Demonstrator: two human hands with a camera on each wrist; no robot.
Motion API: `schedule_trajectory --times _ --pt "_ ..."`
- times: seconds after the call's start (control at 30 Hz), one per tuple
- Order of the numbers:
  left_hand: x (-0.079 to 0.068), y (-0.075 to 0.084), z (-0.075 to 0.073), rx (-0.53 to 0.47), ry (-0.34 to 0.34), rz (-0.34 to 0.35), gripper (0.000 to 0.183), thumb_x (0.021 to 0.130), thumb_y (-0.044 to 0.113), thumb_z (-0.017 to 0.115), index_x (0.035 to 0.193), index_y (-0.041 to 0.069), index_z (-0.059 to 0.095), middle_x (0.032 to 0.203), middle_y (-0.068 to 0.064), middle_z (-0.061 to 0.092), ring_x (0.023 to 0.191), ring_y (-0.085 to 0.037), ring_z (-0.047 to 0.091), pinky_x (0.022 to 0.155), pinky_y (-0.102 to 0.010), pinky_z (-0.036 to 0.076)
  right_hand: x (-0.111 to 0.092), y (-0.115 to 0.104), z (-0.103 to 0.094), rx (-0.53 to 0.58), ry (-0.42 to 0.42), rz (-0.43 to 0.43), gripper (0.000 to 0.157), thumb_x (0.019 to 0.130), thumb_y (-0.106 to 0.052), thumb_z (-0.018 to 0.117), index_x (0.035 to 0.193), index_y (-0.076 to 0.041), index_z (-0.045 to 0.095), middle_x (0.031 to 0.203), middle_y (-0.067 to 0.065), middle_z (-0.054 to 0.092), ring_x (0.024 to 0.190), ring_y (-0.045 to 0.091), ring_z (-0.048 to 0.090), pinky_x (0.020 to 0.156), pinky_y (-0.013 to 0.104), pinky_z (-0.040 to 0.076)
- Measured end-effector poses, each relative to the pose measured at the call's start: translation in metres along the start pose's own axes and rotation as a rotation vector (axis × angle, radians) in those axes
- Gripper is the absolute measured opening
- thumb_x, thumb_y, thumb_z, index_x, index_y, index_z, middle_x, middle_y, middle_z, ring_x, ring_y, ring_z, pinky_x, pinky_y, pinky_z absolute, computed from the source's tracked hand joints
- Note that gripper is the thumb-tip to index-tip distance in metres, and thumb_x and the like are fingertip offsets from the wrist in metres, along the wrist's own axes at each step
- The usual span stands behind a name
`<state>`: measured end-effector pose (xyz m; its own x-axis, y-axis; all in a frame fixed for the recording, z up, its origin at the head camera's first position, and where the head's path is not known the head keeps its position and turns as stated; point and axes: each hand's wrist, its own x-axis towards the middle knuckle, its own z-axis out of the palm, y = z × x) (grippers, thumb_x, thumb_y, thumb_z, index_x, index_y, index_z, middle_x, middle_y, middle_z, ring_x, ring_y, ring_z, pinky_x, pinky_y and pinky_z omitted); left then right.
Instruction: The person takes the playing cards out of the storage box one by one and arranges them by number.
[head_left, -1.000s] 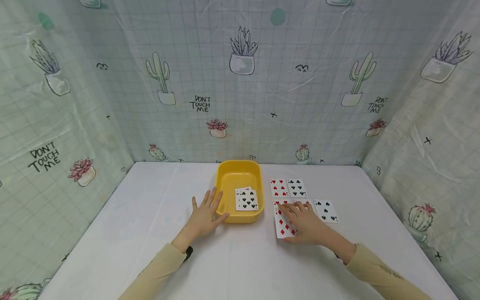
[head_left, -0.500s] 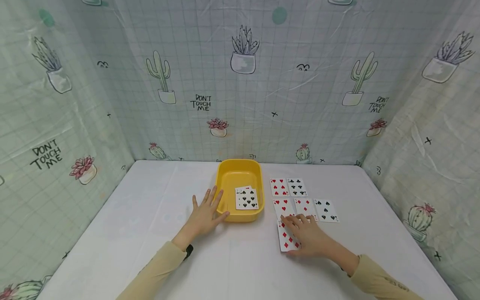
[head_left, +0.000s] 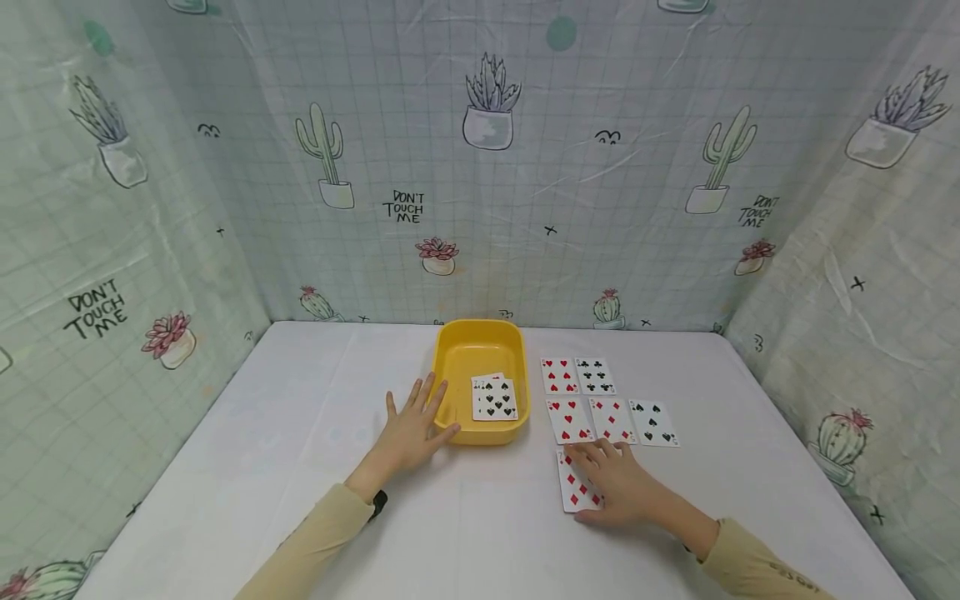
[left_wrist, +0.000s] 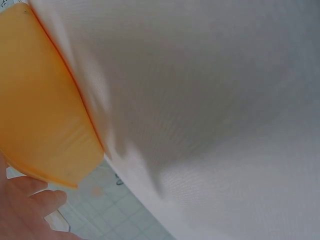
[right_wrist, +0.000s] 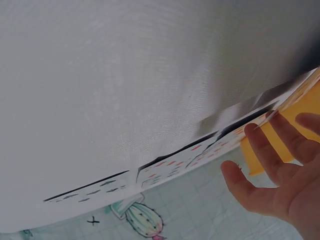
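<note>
A playing card with red diamonds (head_left: 577, 492) lies at or close over the table below the rows of cards. My right hand (head_left: 618, 487) holds it from above, fingers at the far edge and thumb at the near edge; the hand covers its right part. In the right wrist view the fingers (right_wrist: 257, 150) curve toward the card's edge. My left hand (head_left: 408, 433) rests with spread fingers against the left side of a yellow tray (head_left: 480, 437). A small pile of cards (head_left: 497, 400), a spade card on top, lies face up in the tray.
Just beyond my right hand is a row with a heart card (head_left: 568, 419), a diamond card (head_left: 612, 419) and a spade card (head_left: 653, 423). Behind it lie another heart card (head_left: 559, 376) and a club card (head_left: 595, 376). A printed cloth wall (head_left: 525, 275) borders the white table (head_left: 315, 375).
My right hand has drawn the diamond card toward me, off the front row, uncovering the heart and diamond cards there. The left hand and the tray have stayed in place.
</note>
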<state>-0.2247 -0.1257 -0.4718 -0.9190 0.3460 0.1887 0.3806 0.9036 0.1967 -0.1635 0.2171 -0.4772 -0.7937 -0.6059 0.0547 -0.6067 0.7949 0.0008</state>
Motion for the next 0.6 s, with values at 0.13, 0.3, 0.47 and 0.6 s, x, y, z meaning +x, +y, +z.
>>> schedule_trajectory --times 0.13,0.3,0.47,0.6 --pt "-0.0004 -0.0013 0.0008 0.001 0.013 0.003 0.077 0.085 0.063 0.035 0.144 0.017 0.017 0.151 -0.009 0.010 0.137 -0.034 0.018 0.097 -0.070 0.009 0.0016 -0.0005 -0.0004 0.007 -0.010 0.002 0.086 0.070 -0.063 0.060 0.135 -0.013 0.036 0.130 0.000 0.043 0.113 0.022 0.041 0.089 0.053 0.033" --pt "-0.0002 -0.0019 0.0014 0.008 0.003 0.002 0.077 0.085 0.064 0.033 0.144 0.018 0.015 0.151 -0.009 0.009 0.137 -0.034 0.017 0.097 -0.070 0.009 0.0032 -0.0003 -0.0008 0.010 -0.017 0.007 0.087 0.069 -0.063 0.060 0.135 -0.013 0.036 0.131 0.001 0.044 0.114 0.023 0.041 0.089 0.055 0.033" --pt "0.0001 -0.0015 0.0014 0.002 -0.019 -0.008 0.077 0.085 0.064 0.032 0.144 0.020 0.012 0.151 -0.009 0.007 0.137 -0.033 0.015 0.098 -0.070 0.008 0.0030 0.0005 0.0005 -0.016 -0.015 -0.007 0.088 0.069 -0.063 0.060 0.136 -0.012 0.036 0.130 0.002 0.044 0.113 0.025 0.042 0.088 0.056 0.034" --pt "-0.0004 -0.0007 0.0004 0.002 -0.029 -0.013 0.077 0.085 0.065 0.032 0.145 0.020 0.011 0.152 -0.009 0.007 0.138 -0.033 0.013 0.098 -0.070 0.007 0.0024 0.0003 0.0000 -0.024 -0.029 -0.006 0.089 0.069 -0.064 0.059 0.137 -0.013 0.033 0.131 0.002 0.043 0.114 0.026 0.041 0.089 0.057 0.033"
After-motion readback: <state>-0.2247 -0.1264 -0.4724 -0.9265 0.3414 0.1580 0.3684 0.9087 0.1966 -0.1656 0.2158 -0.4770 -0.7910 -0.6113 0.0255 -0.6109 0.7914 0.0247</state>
